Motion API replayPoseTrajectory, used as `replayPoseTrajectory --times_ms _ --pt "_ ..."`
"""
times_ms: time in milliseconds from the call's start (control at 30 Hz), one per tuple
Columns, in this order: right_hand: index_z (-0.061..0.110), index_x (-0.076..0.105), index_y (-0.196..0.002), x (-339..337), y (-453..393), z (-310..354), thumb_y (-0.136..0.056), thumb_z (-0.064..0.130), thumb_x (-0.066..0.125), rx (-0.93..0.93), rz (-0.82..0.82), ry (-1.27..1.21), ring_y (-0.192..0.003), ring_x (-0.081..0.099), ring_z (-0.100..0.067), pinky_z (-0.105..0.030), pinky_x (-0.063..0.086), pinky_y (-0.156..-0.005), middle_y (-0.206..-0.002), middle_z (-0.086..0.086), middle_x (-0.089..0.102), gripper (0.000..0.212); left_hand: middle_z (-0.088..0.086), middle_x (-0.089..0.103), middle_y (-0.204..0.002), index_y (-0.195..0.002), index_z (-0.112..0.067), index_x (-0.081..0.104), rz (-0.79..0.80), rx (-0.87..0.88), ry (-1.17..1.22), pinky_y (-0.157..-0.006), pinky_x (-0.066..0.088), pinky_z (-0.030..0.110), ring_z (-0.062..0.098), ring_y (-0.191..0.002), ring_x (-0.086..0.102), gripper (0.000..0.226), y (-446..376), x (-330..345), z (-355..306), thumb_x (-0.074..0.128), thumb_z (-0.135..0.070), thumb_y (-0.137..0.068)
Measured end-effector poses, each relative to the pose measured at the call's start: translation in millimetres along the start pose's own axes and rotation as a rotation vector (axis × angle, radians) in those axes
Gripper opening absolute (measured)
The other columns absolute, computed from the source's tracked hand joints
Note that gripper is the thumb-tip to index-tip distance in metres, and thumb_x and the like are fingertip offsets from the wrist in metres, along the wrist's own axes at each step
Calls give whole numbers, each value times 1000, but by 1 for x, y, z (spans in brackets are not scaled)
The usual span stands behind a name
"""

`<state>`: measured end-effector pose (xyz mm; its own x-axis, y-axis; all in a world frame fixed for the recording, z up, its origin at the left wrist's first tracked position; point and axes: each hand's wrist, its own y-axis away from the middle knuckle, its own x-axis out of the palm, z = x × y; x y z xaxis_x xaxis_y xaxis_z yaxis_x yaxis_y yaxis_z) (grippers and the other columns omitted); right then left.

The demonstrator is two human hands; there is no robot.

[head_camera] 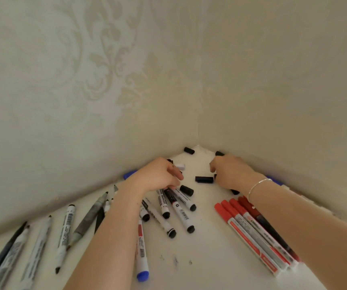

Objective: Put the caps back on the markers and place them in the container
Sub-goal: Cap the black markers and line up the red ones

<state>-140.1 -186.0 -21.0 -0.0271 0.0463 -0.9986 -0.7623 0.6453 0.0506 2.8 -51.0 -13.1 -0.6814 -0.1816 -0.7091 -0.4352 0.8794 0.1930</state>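
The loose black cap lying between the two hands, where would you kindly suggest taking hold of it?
Pinch the black cap across its middle from above. It lies flat on the table, long axis left to right, with both long sides clear; the right hand is nearest.

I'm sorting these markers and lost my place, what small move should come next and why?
Probably pick up the loose black cap lying between the hands with the right hand. The left hand already grips a bunch of black markers, and uncapped markers lie at the left. No container is in view.
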Motion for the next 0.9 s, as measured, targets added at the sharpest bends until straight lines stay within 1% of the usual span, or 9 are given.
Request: replayPoseTrajectory --times_ms 133,200,333,400,467,533,667,767,900 --pt "12 56 -115 0 -3 3 -89 6 46 9 -40 101 -100 59 -26 -30 40 -80 -115 -8 58 28 -5 67 -76 -101 -19 71 -31 -31 -22 -67 46 16 2 -65 60 20 -1 -2 5 65 -9 -85" --pt "12 56 -112 -5 -8 3 -88 4 47 40 -94 80 -100 59 -26 -30 41 -79 -114 -8 59 27 -3 66 -84 -97 -22 69 -67 -66 -65 -75 50 22 7 -77 62 18 -2 -4 11 66 -10 -84" --pt "14 68 -102 -17 -18 12 -84 3 57 114 -255 -608 -91 64 -25 -31 53 -77 -104 -8 67 23 3 62 -100 -97 -24 63 -143 -132 -96 -87 53 34 18 -93 62 20 -5 -10 23 65 -10 -83" --pt "11 70 -91 -24 -17 25 -81 -2 65 102 -216 -1034 -84 67 -24 -31 58 -71 -92 -9 69 17 5 64 -97 -100 -20 63 -151 -148 -99 -86 54 35 19 -89 62 21 -5 -12 27 65 -9 -82" --pt "9 70 -87 -26 -14 36 -81 -4 66 86 -153 -1240 -83 68 -23 -28 58 -68 -91 -12 69 15 5 66 -85 -95 -16 62 -147 -168 -96 -84 54 34 19 -81 61 13 -5 -12 28 64 -9 -85" --pt "9 70 -91 -24 -16 42 -82 -2 66 80 -128 -1320 -83 67 -23 -25 57 -69 -94 -14 69 15 9 70 -83 -83 -14 57 -153 -197 -91 -82 54 36 20 -77 62 8 -7 -10 26 62 -12 -88" --pt "6 58 -102 -19 -21 45 -81 3 69 171 -138 -1377 -78 64 -21 -26 53 -66 -95 -15 67 24 2 66 -69 -77 -12 57 -151 -281 -110 -53 46 20 8 -51 56 19 -9 -3 23 61 -25 -91" --pt "3 64 -91 -17 -22 43 -84 3 65 157 -129 -1423 -65 56 -13 -21 44 -57 -85 -12 68 7 0 64 -63 -78 -12 59 -142 -324 -91 -50 44 19 6 -44 53 19 -8 -1 21 60 -26 -91" --pt "1 68 -94 -15 -22 39 -85 2 64 168 -117 -1534 -64 55 -12 -18 45 -57 -82 -9 65 9 2 65 -70 -74 -11 56 -156 -327 -64 -52 43 19 9 -53 55 21 -6 -3 20 57 -25 -90"
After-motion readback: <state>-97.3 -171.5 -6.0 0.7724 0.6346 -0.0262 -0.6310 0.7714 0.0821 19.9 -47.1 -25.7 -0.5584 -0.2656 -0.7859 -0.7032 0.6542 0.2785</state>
